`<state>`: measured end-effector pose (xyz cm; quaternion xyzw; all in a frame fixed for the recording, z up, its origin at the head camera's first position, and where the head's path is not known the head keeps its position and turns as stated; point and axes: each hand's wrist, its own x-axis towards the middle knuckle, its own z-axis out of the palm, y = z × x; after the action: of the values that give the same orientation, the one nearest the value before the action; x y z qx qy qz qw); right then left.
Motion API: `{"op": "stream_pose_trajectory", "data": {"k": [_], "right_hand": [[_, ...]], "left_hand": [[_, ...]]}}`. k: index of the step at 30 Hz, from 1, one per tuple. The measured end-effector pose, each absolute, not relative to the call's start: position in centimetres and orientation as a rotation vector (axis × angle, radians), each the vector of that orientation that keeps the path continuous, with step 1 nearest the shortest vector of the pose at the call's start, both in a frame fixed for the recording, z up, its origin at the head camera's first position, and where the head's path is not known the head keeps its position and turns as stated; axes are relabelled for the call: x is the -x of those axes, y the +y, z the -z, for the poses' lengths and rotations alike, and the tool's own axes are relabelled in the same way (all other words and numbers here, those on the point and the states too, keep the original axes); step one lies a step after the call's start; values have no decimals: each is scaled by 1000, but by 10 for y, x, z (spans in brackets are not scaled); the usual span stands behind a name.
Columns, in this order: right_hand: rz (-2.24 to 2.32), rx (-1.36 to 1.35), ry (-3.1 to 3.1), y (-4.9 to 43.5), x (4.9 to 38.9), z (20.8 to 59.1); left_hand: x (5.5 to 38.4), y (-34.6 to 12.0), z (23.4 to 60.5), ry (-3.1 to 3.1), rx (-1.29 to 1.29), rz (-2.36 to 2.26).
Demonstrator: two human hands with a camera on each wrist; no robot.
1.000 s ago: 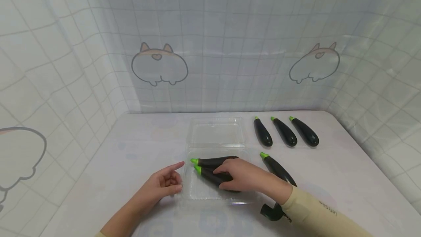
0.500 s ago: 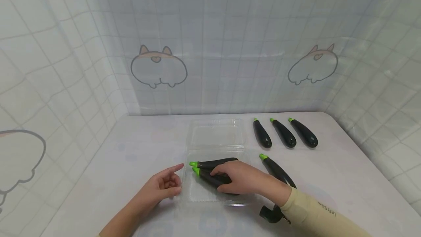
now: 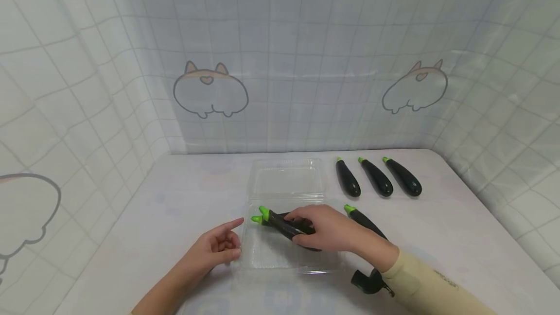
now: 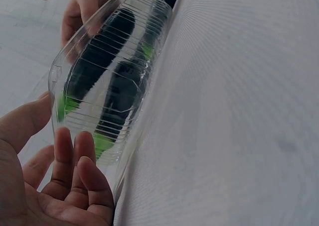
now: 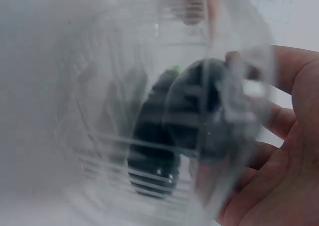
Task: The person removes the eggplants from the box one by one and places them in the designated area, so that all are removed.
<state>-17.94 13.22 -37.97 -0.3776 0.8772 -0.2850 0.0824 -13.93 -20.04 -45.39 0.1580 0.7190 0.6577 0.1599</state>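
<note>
In the head view my right hand (image 3: pixel 328 227) holds a dark eggplant (image 3: pixel 280 225) with a green stem between thumb and fingers, over an opened clear plastic clamshell box (image 3: pixel 267 256). Beneath it lies a second eggplant (image 4: pixel 119 96), its green stem (image 3: pixel 257 219) pointing left and its body partly covered. The left wrist view shows both eggplants through the ribbed box wall. Beside the box's left edge is my left hand (image 3: pixel 218 247), index finger extended to the rim and the other fingers loosely bent, gripping nothing. Through blurred plastic, the right wrist view shows the held eggplant (image 5: pixel 194 106).
The box's lid (image 3: pixel 286 176) lies back, away from me. Three eggplants (image 3: pixel 377 177) stand in a row at the back right. Another eggplant (image 3: pixel 365 220) lies right of the box, partly behind my forearm. A black curved piece (image 3: pixel 367 283) is beneath my right sleeve.
My right hand has lifted the nearer eggplant slightly and shifted it away from me, so it now overlaps the other one. The left hand stays in place.
</note>
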Motion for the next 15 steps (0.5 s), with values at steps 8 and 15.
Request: {"op": "stream_pose_trajectory", "data": {"k": [8,15], "right_hand": [[930,1078,2631,146,179,370],[947,1074,2678,159,180,369]], "left_hand": [[139,-200,453,2051,-444,-1880],[139,-201,454,2038,-448,-1890]]}}
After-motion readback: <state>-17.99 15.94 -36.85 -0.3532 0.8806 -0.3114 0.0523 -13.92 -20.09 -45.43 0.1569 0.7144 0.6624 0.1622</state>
